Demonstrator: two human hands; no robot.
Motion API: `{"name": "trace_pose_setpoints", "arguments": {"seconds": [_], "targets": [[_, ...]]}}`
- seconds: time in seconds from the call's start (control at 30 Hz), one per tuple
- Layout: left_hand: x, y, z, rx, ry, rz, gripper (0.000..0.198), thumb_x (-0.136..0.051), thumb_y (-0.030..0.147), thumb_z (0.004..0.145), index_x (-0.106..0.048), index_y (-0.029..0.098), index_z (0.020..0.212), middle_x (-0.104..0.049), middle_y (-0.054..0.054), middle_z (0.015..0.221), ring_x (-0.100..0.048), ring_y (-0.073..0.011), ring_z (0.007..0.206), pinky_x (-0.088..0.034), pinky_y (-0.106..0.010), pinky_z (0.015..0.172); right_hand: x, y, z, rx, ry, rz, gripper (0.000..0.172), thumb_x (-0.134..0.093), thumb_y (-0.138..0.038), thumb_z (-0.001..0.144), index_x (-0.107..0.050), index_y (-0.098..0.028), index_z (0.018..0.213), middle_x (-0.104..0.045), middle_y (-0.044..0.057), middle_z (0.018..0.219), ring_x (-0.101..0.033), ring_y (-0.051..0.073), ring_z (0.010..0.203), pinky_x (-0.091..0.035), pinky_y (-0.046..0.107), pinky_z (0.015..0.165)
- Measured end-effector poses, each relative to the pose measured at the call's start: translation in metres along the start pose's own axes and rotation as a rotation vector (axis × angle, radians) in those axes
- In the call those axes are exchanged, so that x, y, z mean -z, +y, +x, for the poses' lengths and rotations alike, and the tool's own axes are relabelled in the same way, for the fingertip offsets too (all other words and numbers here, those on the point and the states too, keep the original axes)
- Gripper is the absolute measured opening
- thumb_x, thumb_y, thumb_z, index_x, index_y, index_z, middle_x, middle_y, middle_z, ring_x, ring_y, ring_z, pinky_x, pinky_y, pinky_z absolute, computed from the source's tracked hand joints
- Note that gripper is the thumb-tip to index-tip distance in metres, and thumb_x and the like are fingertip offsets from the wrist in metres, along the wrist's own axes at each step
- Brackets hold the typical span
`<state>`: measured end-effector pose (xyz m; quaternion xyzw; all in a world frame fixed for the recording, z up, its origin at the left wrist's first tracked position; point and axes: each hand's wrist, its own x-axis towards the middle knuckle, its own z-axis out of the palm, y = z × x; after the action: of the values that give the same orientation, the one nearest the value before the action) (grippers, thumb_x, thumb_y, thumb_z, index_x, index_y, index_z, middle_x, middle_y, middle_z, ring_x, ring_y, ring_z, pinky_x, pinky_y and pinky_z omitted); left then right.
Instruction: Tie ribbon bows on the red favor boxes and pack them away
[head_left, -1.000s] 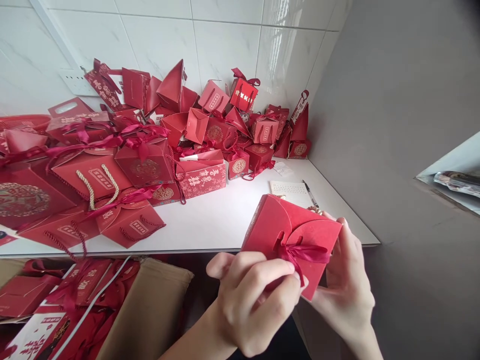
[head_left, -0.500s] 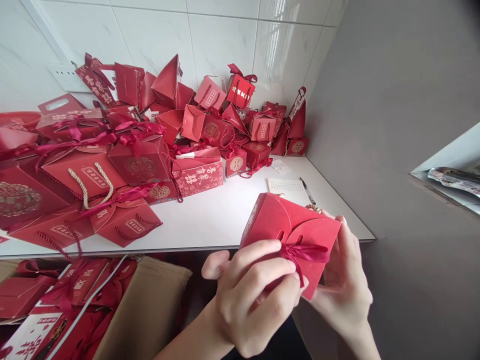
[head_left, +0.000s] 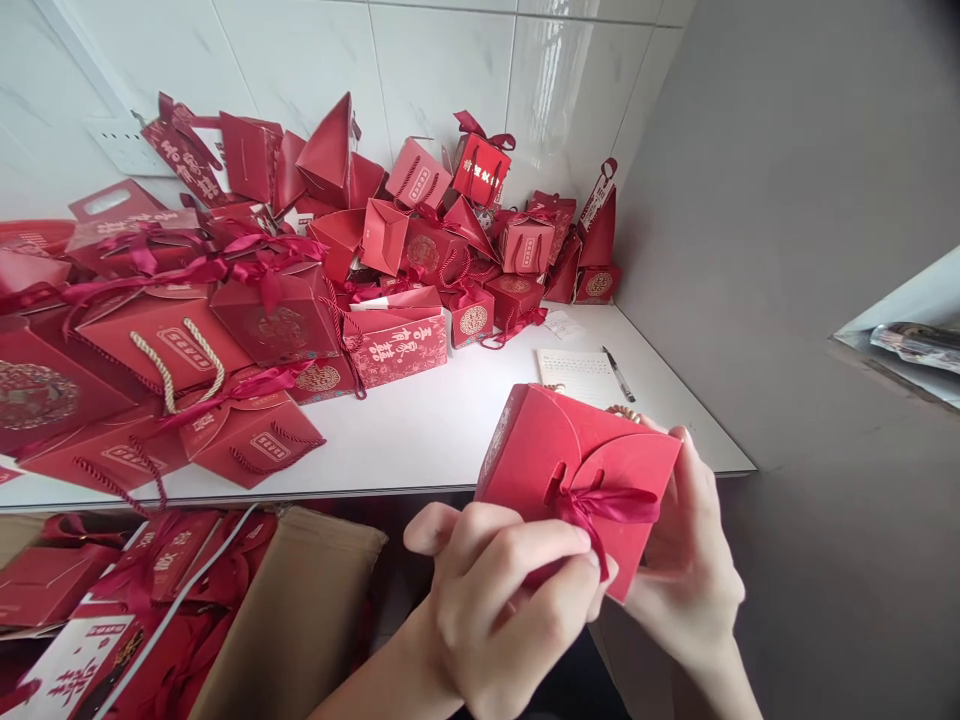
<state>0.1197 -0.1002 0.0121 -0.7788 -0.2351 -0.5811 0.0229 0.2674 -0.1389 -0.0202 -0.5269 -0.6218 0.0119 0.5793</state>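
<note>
A red gift box is held up in front of the white table's edge, its top with curved flaps facing me. A dark red ribbon is tied in a bow through slots in the flaps. My right hand grips the box at its right side and from beneath. My left hand is closed at the lower left of the box, its fingertips on the ribbon's hanging end. Part of a beaded or rope handle shows behind the box.
Many red gift boxes are heaped on the white table at left and back. A notepad and pen lie behind my hands. An open cardboard carton with more boxes stands lower left; a grey panel rises right.
My left hand's index finger has curled down off the flap near the knot, uncovering the left slot. The box has barely moved in my right hand.
</note>
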Motion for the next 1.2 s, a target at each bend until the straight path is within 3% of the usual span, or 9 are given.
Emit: {"name": "trace_pose_setpoints", "arguments": {"seconds": [0.37,1.2], "targets": [[0.0045,0.0091,-0.0059,0.097,0.012,-0.005,0.016,-0.066,0.002,0.070,-0.063,0.018,0.072,-0.070,0.004,0.074,-0.053,-0.0103,0.062,-0.034,-0.034,0.070,0.0010,-0.0023,-0.0024,-0.027,-0.032,0.065,0.094,-0.075,-0.027,0.069,-0.019,-0.029,0.144,-0.036,0.013,0.141,-0.043,0.035,0.124,-0.055,0.049,0.085],[0.0091,0.0064,-0.0029,0.037,-0.021,-0.006,0.017,-0.068,0.003,0.067,-0.063,0.018,0.074,-0.070,0.004,0.076,-0.054,-0.0108,0.065,-0.033,-0.035,0.069,0.0017,-0.0042,-0.0011,0.018,-0.038,0.100,0.096,-0.076,-0.020,0.068,-0.018,-0.025,0.145,-0.032,0.015,0.143,-0.038,0.035,0.128,-0.053,0.048,0.088]]}}
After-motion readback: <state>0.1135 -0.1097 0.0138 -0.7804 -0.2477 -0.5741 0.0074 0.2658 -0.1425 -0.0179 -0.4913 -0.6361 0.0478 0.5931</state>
